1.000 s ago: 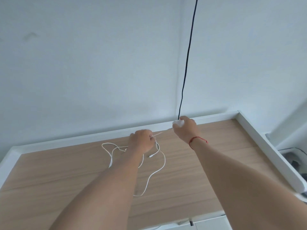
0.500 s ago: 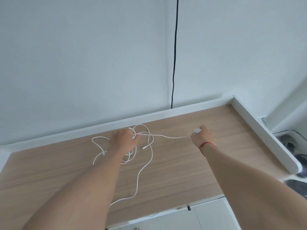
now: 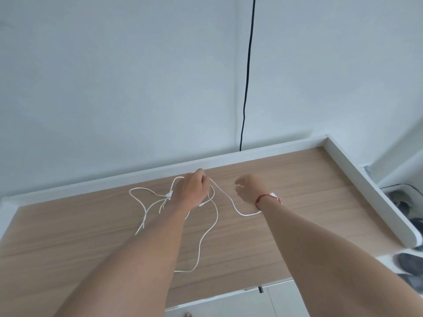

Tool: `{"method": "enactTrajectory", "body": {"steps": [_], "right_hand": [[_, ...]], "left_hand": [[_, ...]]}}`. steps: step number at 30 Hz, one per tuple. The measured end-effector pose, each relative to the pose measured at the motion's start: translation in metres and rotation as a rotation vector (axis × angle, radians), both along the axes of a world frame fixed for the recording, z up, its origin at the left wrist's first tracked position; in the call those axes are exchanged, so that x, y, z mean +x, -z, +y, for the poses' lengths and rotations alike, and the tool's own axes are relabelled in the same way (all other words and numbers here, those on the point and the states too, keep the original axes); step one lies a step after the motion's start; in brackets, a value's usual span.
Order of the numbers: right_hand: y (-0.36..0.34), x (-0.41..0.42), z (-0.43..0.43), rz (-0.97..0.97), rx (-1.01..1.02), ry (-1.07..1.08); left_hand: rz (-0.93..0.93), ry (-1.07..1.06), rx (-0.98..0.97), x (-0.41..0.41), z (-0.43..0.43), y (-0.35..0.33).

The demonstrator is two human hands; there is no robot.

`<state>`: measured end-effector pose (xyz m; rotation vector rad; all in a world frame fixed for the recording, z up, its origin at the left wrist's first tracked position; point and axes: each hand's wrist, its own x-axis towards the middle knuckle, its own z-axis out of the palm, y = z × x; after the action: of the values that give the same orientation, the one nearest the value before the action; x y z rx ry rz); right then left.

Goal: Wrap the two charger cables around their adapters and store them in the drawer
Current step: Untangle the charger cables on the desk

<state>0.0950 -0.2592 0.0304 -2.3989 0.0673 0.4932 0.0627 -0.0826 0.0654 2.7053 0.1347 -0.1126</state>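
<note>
White charger cables [image 3: 207, 236] lie tangled on the wooden tabletop [image 3: 297, 179]. My left hand [image 3: 193, 191] grips a strand of cable near the back rim. From it one strand sags rightward to below my right wrist. A white adapter [image 3: 274, 194] lies on the table, partly hidden behind that wrist. My right hand [image 3: 248, 188] hovers just right of the left hand, fingers loosely curled and holding nothing. A small white piece [image 3: 169, 194] sits in the tangle left of my left hand. A white drawer front [image 3: 229, 303] shows under the table's front edge.
A raised white rim [image 3: 251, 153] runs along the back and right side of the table. A black cord [image 3: 246, 88] hangs down the wall behind the rim. Dark shoes [image 3: 409, 264] lie on the floor at the right.
My right hand has let go of the white adapter, which now lies on the table, and has moved left toward my left hand. The taut strand between the hands has gone slack.
</note>
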Motion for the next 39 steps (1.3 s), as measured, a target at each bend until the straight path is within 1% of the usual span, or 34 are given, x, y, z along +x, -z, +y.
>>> {"method": "enactTrajectory", "body": {"steps": [2,3,5,9,12,14,16,18,20,25,27,28,30,31,32,35,37,39], "right_hand": [[-0.015,0.003,0.014,0.021,0.143,-0.111],[-0.018,0.004,0.02,0.041,0.182,-0.147],[-0.02,0.004,0.029,0.053,0.199,-0.192],[-0.022,0.004,0.032,0.06,0.247,-0.171],[-0.022,0.01,0.025,0.004,0.233,-0.16],[-0.018,0.019,0.009,-0.08,0.188,-0.041],[-0.013,0.028,-0.019,-0.137,0.117,0.142],[-0.007,0.032,-0.046,-0.136,0.087,0.321],[-0.001,0.031,-0.063,-0.131,0.093,0.457],[0.001,0.033,-0.066,-0.121,0.152,0.69],[0.01,0.042,-0.078,-0.076,0.198,0.776],[0.014,0.047,-0.085,-0.053,0.188,0.791],[0.001,0.042,-0.083,-0.035,0.116,0.73],[-0.006,0.038,-0.075,-0.075,0.051,0.674],[-0.014,0.033,-0.062,-0.141,0.041,0.604],[-0.036,0.017,-0.014,-0.26,0.151,0.336],[-0.048,0.012,0.014,-0.301,0.133,0.125],[-0.061,0.008,0.035,-0.289,0.137,-0.031]], "left_hand": [[0.012,0.031,-0.035,0.006,0.001,0.0],[0.011,0.04,-0.049,0.008,0.002,0.001],[-0.006,0.039,-0.057,0.012,0.004,0.001],[0.011,0.006,-0.047,0.014,0.012,-0.001],[0.037,0.01,-0.031,0.011,0.019,-0.003],[0.065,0.015,-0.044,0.005,0.029,-0.005],[0.079,-0.02,-0.047,0.001,0.045,-0.005],[0.071,-0.046,-0.026,-0.002,0.059,-0.006],[0.055,-0.05,0.001,-0.005,0.063,-0.009],[0.104,-0.019,0.018,-0.017,0.064,-0.011],[0.136,-0.054,0.058,-0.024,0.08,-0.007],[0.137,-0.088,0.07,-0.028,0.088,-0.006],[0.119,-0.155,0.043,-0.034,0.096,-0.008],[0.103,-0.173,0.004,-0.033,0.095,-0.009],[0.081,-0.177,-0.039,-0.03,0.09,-0.012],[0.037,-0.13,-0.114,-0.011,0.058,-0.017],[0.025,-0.1,-0.146,0.001,0.033,-0.024],[-0.019,-0.073,-0.179,0.009,0.016,-0.03]]}}
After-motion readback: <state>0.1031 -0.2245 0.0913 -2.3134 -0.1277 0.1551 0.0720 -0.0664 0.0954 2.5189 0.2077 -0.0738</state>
